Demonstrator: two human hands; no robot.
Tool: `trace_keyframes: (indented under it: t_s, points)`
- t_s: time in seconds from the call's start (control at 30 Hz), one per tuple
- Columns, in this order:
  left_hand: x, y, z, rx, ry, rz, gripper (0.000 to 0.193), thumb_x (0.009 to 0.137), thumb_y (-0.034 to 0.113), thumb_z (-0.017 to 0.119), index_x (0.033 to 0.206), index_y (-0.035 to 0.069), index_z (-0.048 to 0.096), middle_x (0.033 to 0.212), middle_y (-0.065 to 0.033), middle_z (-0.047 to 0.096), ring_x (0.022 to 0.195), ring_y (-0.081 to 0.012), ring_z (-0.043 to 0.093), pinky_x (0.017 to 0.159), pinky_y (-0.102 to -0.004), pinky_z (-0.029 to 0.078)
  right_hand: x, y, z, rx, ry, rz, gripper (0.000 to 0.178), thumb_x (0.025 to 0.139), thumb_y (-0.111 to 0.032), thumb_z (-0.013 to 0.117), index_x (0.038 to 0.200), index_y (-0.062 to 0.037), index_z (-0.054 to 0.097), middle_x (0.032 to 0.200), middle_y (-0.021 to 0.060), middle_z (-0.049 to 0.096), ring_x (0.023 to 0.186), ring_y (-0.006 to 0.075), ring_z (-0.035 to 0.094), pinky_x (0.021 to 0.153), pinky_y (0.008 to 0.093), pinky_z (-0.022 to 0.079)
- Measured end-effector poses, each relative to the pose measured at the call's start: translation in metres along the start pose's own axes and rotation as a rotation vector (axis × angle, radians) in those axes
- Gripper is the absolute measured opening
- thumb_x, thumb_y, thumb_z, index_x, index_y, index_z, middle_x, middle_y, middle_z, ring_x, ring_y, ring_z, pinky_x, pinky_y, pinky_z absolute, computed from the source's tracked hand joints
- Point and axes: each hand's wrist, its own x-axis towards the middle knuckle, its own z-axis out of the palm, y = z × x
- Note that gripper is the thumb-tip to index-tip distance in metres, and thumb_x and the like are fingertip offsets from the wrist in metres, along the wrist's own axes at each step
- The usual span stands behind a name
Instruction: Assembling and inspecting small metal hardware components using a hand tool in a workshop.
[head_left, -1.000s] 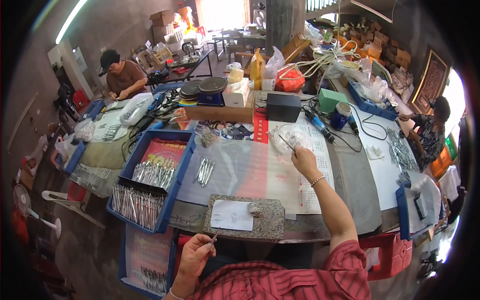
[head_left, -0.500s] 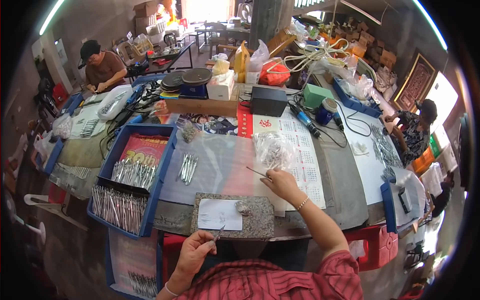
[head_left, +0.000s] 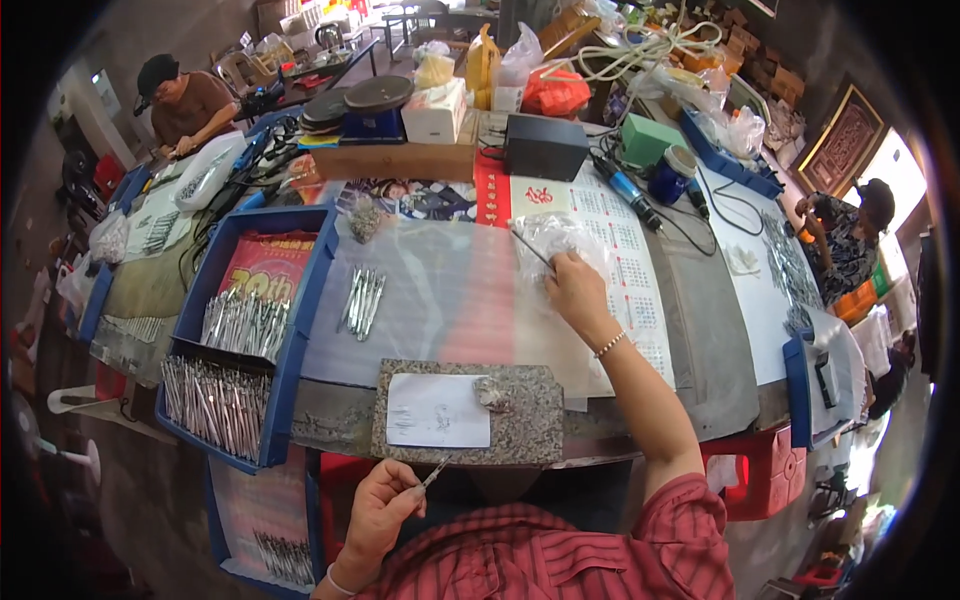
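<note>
My left hand [head_left: 382, 510] is closed in a pinch at the near edge of the table, holding a small slim metal piece [head_left: 435, 471] that points up and to the right. Just beyond it lies a speckled stone slab [head_left: 532, 425], bearing a white card [head_left: 440, 428] with dark marks and a small greyish lump [head_left: 490, 394]. Farther out, my right hand [head_left: 578, 292] is closed round a thin dark rod [head_left: 530, 246]. That rod slants across a crumpled clear plastic bag [head_left: 585, 237], whose contents are hard to make out.
Left of centre stands a blue tray [head_left: 327, 255] packed with slim metal pieces; a small bundle of metal pieces [head_left: 362, 303] lies beside it. At the back are a dark box [head_left: 546, 147], a blue handheld tool [head_left: 627, 192] and cables. One person [head_left: 190, 115] sits far left, another [head_left: 850, 235] far right.
My right hand has moved away from me with the rod, and its tip now lies over the plastic bag. My left hand keeps its pinch near the slab. The whole view has shifted slightly.
</note>
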Motion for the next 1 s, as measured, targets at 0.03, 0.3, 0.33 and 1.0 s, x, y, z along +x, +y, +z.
trace_keyframes:
  t_s: [0.03, 0.3, 0.33, 1.0]
  points:
    - [-0.001, 0.001, 0.001, 0.001, 0.008, -0.006, 0.014, 0.086, -0.005, 0.056, 0.098, 0.0, 0.053, 0.078, -0.0075, 0.058, 0.064, -0.0145, 0.057, 0.059, -0.0255, 0.047, 0.004, -0.001, 0.004, -0.055, -0.008, 0.008, 0.012, 0.081, -0.01, 0.058, 0.086, 0.0006, 0.056, 0.088, 0.021, 0.061, 0.079, 0.0398, 0.062, 0.071, 0.0474, 0.05]
    - [-0.003, 0.008, -0.003, 0.077, -0.013, -0.009, 0.012, 0.086, -0.003, 0.063, 0.097, 0.0, 0.057, 0.086, -0.0036, 0.061, 0.073, -0.0085, 0.059, 0.068, -0.021, 0.048, -0.002, 0.002, 0.006, -0.035, 0.006, -0.021, 0.011, 0.08, -0.009, 0.056, 0.085, 0.0011, 0.055, 0.089, 0.0212, 0.062, 0.079, 0.0394, 0.063, 0.071, 0.0472, 0.05]
    - [-0.004, 0.009, -0.002, 0.075, -0.016, -0.016, 0.012, 0.086, -0.003, 0.063, 0.097, 0.0, 0.057, 0.086, -0.0036, 0.061, 0.073, -0.0085, 0.059, 0.068, -0.021, 0.048, -0.002, 0.002, 0.009, -0.038, 0.002, -0.016, 0.011, 0.08, -0.009, 0.056, 0.085, 0.0011, 0.055, 0.089, 0.0212, 0.062, 0.079, 0.0394, 0.063, 0.071, 0.0472, 0.05]
    - [0.017, 0.009, 0.022, 0.368, -0.244, 0.123, 0.017, 0.085, -0.004, 0.062, 0.101, -0.001, 0.067, 0.09, -0.0049, 0.057, 0.078, -0.0096, 0.054, 0.065, -0.0212, 0.043, -0.149, -0.091, -0.095, 1.046, -0.551, 0.297, 0.015, 0.083, -0.001, 0.066, 0.098, -0.0015, 0.063, 0.08, -0.0014, 0.063, 0.067, 0.0026, 0.052, 0.058, 0.0193, 0.041]
